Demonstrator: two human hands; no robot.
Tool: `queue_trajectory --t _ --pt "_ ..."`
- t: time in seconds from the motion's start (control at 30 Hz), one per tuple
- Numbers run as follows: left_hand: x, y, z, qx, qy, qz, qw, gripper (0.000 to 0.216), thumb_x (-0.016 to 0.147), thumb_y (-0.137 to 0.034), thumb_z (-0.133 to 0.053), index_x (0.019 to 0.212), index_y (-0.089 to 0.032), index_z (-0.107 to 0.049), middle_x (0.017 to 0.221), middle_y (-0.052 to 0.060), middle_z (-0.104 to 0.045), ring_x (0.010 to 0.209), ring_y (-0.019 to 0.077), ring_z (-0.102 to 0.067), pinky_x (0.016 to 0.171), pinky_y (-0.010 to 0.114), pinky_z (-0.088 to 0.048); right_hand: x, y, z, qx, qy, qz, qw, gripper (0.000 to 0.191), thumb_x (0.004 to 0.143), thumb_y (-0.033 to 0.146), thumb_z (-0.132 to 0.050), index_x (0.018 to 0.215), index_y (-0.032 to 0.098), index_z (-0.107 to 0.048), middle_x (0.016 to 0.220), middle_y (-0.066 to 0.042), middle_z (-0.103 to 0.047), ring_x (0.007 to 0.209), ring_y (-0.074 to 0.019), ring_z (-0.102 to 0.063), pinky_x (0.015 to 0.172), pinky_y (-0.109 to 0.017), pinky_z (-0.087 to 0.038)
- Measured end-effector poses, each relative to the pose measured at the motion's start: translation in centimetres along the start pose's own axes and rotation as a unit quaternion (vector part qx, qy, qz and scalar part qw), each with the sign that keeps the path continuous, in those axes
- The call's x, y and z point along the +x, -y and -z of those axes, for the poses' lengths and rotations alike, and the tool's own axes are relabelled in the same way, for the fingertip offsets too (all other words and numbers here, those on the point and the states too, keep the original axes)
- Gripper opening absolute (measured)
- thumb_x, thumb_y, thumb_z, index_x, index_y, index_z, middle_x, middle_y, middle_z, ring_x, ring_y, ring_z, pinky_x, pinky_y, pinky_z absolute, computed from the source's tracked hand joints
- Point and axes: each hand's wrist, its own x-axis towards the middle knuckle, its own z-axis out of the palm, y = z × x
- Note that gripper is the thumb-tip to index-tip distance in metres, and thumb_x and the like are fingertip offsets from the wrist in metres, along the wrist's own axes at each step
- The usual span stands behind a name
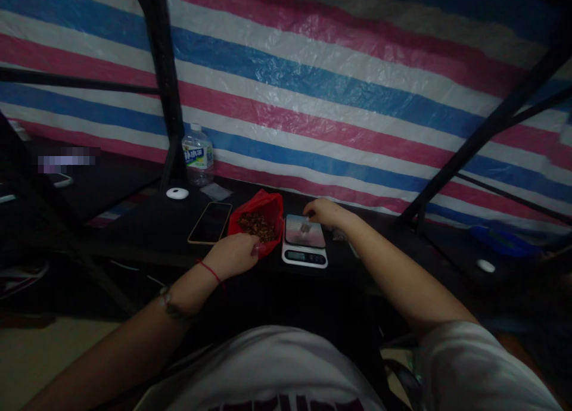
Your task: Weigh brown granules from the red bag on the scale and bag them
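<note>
Head view: left hand grips red bag beside phone; right hand pinches something over scale.

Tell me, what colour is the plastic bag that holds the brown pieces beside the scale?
The plastic bag is red, seen in the head view, the only one.
</note>
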Motion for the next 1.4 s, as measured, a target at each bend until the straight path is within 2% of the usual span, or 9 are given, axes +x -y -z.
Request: queue_trajectory --t 0.23,0.47,0.67,0.73,0.83,0.97,1.13,1.2,1.4 --pt "0.0 -0.1 0.1 0.008 0.007 -0.001 1.000 0.024 0.085 -0.032 -0.044 0.085 -0.020 -0.065 0.089 0.010 -0.069 0.075 0.0225 -0.064 0.066 0.031 -0.045 0.3 -0.5 -0.6 0.076 0.003 0.002 0.997 0.027 0.067 0.011 -0.068 0.093 0.017 -0.072 0.091 -0.004 -0.073 0.080 -0.0175 -0.066 0.069 -0.023 -0.047" --pt "-0.1 -0.2 0.5 -0.003 0.012 0.001 1.000 0.025 0.085 -0.033 -0.044 0.082 -0.020 -0.064 0.084 0.008 -0.069 0.072 0.0207 -0.063 0.063 0.029 -0.043 -0.1 -0.7 -0.2 0.162 -0.002 -0.020 0.987 0.030 0.071 0.008 -0.062 0.099 0.015 -0.069 0.093 -0.004 -0.072 0.080 -0.0143 -0.065 0.073 -0.022 -0.048" --pt "-0.3 -0.3 0.9 -0.031 0.012 0.003 0.999 0.028 0.087 -0.036 -0.042 0.081 -0.021 -0.065 0.082 0.008 -0.069 0.071 0.0209 -0.063 0.064 0.030 -0.044 0.0 -0.7 0.1 0.154 -0.019 -0.025 0.988 0.026 0.074 0.005 -0.058 0.095 0.014 -0.069 0.091 -0.005 -0.072 0.079 -0.0134 -0.065 0.072 -0.021 -0.048" --pt "-0.3 -0.3 0.9 -0.035 0.012 -0.001 0.999 0.028 0.087 -0.036 -0.043 0.081 -0.020 -0.065 0.083 0.008 -0.068 0.071 0.0204 -0.063 0.064 0.029 -0.044 0.2 0.4 0.2 0.148 -0.045 -0.015 0.988 0.024 0.077 0.006 -0.056 0.095 0.014 -0.070 0.092 -0.005 -0.072 0.080 -0.0132 -0.064 0.073 -0.022 -0.048" --pt "-0.4 -0.2 0.8 -0.032 0.016 -0.016 0.999 0.022 0.084 -0.032 -0.048 0.079 -0.020 -0.065 0.082 0.008 -0.068 0.071 0.0197 -0.063 0.063 0.029 -0.043 0.9 3.7 0.0 0.153 -0.065 0.044 0.985 0.023 0.079 0.008 -0.056 0.095 0.017 -0.071 0.093 -0.003 -0.071 0.081 -0.0137 -0.064 0.075 -0.024 -0.049" --pt "-0.6 -0.3 0.8 -0.024 0.019 -0.046 0.998 0.020 0.082 -0.027 -0.048 0.074 -0.020 -0.065 0.080 0.007 -0.068 0.068 0.0191 -0.062 0.063 0.029 -0.043 3.0 8.8 -1.5 0.146 -0.022 0.169 0.974 0.029 0.076 0.010 -0.062 0.103 0.018 -0.071 0.101 -0.004 -0.070 0.090 -0.0162 -0.063 0.083 -0.026 -0.048" --pt "-0.9 -0.5 1.1 -0.011 0.015 -0.044 0.999 0.022 0.084 -0.027 -0.046 0.076 -0.020 -0.065 0.082 0.008 -0.068 0.069 0.0197 -0.063 0.067 0.030 -0.045 6.1 12.0 -4.5 0.096 0.050 0.204 0.973 0.068 0.061 0.018 -0.077 0.126 0.017 -0.058 0.121 -0.012 -0.062 0.101 -0.0228 -0.061 0.083 -0.028 -0.046" --pt "-0.9 -0.5 1.0 -0.012 0.013 -0.049 0.999 0.023 0.085 -0.029 -0.045 0.077 -0.020 -0.066 0.082 0.008 -0.068 0.069 0.0197 -0.063 0.066 0.030 -0.045 6.9 12.3 -5.3 0.068 0.053 0.208 0.974 0.072 0.059 0.020 -0.078 0.127 0.015 -0.057 0.124 -0.015 -0.060 0.101 -0.0244 -0.061 0.082 -0.028 -0.046" --pt "-0.9 -0.4 1.0 -0.017 0.012 -0.057 0.998 0.021 0.083 -0.030 -0.047 0.077 -0.021 -0.065 0.080 0.007 -0.068 0.068 0.0189 -0.062 0.065 0.029 -0.045 7.7 12.0 -5.9 0.066 0.040 0.209 0.975 0.038 0.066 0.020 -0.073 0.104 0.017 -0.070 0.098 -0.006 -0.070 0.081 -0.0174 -0.063 0.069 -0.023 -0.045"
